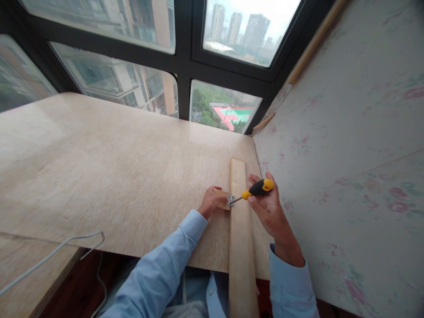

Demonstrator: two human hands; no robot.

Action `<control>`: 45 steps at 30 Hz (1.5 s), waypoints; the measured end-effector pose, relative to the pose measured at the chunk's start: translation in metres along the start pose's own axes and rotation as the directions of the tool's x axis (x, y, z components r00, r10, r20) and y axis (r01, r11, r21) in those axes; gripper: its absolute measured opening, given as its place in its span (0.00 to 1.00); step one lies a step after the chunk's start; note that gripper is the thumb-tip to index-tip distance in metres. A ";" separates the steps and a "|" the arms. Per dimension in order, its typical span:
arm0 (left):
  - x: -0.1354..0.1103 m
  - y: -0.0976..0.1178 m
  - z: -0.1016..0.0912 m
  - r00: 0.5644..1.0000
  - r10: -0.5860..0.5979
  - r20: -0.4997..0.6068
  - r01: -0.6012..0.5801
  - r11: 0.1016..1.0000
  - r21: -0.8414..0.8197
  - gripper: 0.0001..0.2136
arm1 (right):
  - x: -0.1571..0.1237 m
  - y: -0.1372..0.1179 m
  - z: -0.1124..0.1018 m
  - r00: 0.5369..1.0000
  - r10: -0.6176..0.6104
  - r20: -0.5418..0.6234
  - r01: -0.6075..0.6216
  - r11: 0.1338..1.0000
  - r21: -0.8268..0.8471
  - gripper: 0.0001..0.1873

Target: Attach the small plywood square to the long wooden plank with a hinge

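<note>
A yellow-and-black screwdriver (pixel 257 188) slants down to the left, its tip at a small metal hinge (pixel 231 201). My right hand (pixel 270 211) is at its handle, with the thumb underneath and the fingers behind, partly hidden by it. The hinge lies across the seam between a long wooden plank (pixel 243 247) and a short wooden piece (pixel 220 192). My left hand (pixel 210 203) grips that short piece and keeps its end against the plank's left side. Screws in the hinge are too small to make out clearly.
The plank lies on a beige marble-patterned ledge (pixel 132 163) and overhangs its front edge towards me. Dark-framed windows (pixel 185 66) stand behind. A floral-papered wall (pixel 347 168) rises close to my right. A white cable (pixel 62 243) runs along the lower left.
</note>
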State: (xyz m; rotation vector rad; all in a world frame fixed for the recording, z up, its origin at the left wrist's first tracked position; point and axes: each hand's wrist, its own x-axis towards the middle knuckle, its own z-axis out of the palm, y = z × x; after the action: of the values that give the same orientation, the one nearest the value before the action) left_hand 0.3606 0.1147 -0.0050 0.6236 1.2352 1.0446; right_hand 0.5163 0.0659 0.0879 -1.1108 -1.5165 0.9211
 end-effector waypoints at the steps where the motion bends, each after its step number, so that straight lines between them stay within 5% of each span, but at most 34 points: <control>1: 0.000 0.000 0.000 1.000 0.000 -0.007 0.000 1.000 0.009 0.24 | 0.001 -0.001 -0.001 1.000 0.024 -0.003 -0.024 1.000 -0.005 0.38; 7: -0.002 0.001 0.000 1.000 -0.001 -0.007 0.001 1.000 0.030 0.23 | 0.011 -0.001 0.001 0.962 -0.033 -0.272 -0.079 0.916 -0.393 0.48; 15: -0.002 0.001 0.000 1.000 0.008 -0.001 -0.008 1.000 0.021 0.24 | 0.000 0.001 -0.001 0.997 0.074 0.011 -0.074 0.996 0.045 0.29; 18: -0.003 0.002 -0.001 1.000 0.015 0.000 -0.015 0.999 0.030 0.24 | 0.004 -0.001 -0.001 0.985 0.090 -0.148 -0.110 0.984 -0.136 0.24; 22: -0.005 0.004 -0.001 1.000 -0.001 0.007 0.001 1.000 0.028 0.26 | 0.011 0.005 0.004 0.940 0.034 -0.341 -0.159 0.925 -0.346 0.32; 31: -0.004 0.003 0.001 1.000 -0.007 0.001 0.007 1.000 -0.002 0.24 | 0.002 0.010 0.005 0.995 0.094 0.019 -0.095 0.993 0.077 0.27; 35: -0.003 0.002 0.001 1.000 -0.001 0.010 0.001 1.000 -0.001 0.24 | 0.004 0.011 0.004 0.993 0.117 -0.020 -0.117 0.993 0.027 0.22; 40: -0.003 0.002 0.000 1.000 -0.006 0.012 0.006 1.000 0.011 0.25 | 0.007 0.016 0.008 0.958 0.053 -0.280 -0.135 0.950 -0.282 0.24; 45: -0.002 0.001 0.000 1.000 0.001 0.007 -0.001 1.000 0.000 0.25 | 0.003 0.014 0.008 0.991 0.107 -0.083 -0.109 0.994 -0.028 0.27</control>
State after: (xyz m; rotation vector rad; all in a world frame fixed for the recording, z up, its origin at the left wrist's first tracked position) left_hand 0.3602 0.1132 -0.0026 0.6269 1.2292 1.0424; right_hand 0.5113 0.0726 0.0736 -1.2493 -1.4212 0.9161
